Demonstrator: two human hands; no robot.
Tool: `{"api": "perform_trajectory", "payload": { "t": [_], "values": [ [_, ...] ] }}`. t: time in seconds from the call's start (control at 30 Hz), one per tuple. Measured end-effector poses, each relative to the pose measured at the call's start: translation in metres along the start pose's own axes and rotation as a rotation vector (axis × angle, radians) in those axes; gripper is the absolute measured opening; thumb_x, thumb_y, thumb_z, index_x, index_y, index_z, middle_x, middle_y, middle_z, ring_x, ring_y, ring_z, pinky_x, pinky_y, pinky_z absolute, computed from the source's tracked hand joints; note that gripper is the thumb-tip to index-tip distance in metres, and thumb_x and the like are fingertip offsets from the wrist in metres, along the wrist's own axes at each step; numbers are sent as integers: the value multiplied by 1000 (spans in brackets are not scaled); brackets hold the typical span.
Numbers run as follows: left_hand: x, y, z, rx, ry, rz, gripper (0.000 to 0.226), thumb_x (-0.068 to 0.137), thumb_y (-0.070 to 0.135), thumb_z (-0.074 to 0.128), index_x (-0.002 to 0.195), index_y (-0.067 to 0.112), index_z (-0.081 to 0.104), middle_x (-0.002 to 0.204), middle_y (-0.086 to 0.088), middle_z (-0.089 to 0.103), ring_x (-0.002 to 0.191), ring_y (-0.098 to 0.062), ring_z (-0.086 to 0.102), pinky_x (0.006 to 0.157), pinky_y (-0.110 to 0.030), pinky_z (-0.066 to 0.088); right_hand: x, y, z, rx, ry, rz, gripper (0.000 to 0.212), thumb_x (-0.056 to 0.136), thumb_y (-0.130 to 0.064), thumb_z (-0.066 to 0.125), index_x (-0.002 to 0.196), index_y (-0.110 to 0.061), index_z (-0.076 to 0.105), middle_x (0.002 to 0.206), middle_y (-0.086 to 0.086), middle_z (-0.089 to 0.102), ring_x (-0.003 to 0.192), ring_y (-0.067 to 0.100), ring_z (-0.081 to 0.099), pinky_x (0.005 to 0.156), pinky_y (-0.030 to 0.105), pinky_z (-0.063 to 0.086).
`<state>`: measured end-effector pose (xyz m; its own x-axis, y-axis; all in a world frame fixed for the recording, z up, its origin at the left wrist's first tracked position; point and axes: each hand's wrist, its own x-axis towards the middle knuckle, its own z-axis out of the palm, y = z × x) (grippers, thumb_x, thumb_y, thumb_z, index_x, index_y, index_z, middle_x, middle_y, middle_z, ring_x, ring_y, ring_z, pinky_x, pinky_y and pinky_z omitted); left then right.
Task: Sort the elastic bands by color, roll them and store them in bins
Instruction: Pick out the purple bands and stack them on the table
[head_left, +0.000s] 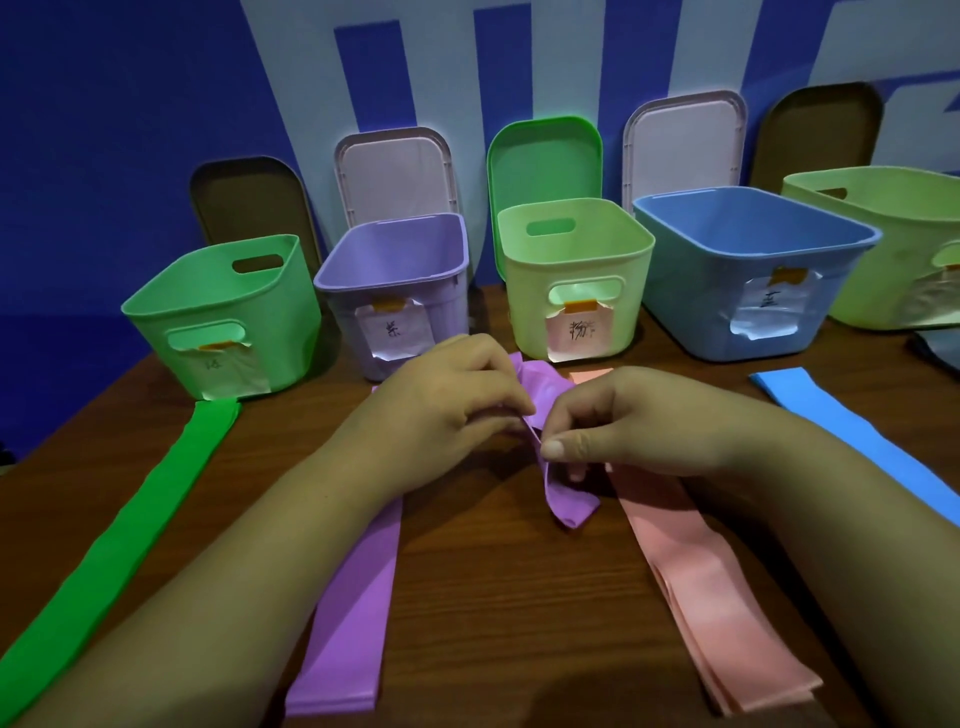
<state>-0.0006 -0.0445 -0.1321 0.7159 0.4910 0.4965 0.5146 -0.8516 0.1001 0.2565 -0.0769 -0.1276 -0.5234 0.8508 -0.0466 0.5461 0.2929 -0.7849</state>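
Centrally, left grip (457, 395) and right grip (613, 421) both clamped on crumpled purple band (571, 501), over table (493, 597), before purple bin (343, 306).

A person's left hand (452, 400) and right hand (618, 421) meet at a crumpled purple band (571, 504).
Both pinch the band with curled fingers; bare forearms angle in from either side.

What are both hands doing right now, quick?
Left hand: closed, pinching the crumpled purple elastic band.
Right hand: closed, pinching the same band.
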Motion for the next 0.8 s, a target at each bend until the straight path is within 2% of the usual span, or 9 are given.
{"api": "perform_trajectory", "payload": {
  "t": [0.13,0.2,0.37,0.5,0.63,0.8],
  "values": [
    [-1,2,-1,-14,-3,-12,17,95,28,75,110,23,80,110,7,63,105,-6,56,89,-8,39,2,1,5,36,-12,-21,13,101,-30,74,94,-24,82,91,2,81,86,13,73,89,28,54],
    [-2,2,-2,-30,-1,-31,16,94,26,77,110,23,80,109,8,63,105,-6,57,89,-13,43,3,2,7,40,-8,-33,14,102,-30,74,91,-26,81,91,2,80,86,12,72,90,30,54],
    [-2,2,-2,-48,7,-71,19,94,27,78,112,23,78,109,9,65,103,-6,59,87,-22,50,5,4,9,-31,-5,-45,18,104,-36,69,91,-32,79,91,-2,81,93,27,70,94,44,54],
    [-2,-1,0,-46,0,-71,11,92,26,81,101,22,76,104,8,66,99,-10,62,85,-34,53,5,5,9,-49,-11,-7,22,106,-34,67,87,-32,78,91,-3,81,88,21,69,92,39,53],
    [-2,-1,1,-44,-18,-93,8,92,28,76,97,22,76,103,9,66,98,-7,60,85,-29,52,5,6,10,-59,-10,-1,21,106,-37,68,88,-36,78,92,-3,80,94,25,70,96,44,53],
    [0,3,4,-29,10,-68,2,95,23,74,97,22,73,109,10,60,101,-9,59,83,-26,50,7,8,10,-6,-7,-14,23,103,-49,67,95,-31,80,93,-1,80,97,29,71,99,52,53]
  ]
}}
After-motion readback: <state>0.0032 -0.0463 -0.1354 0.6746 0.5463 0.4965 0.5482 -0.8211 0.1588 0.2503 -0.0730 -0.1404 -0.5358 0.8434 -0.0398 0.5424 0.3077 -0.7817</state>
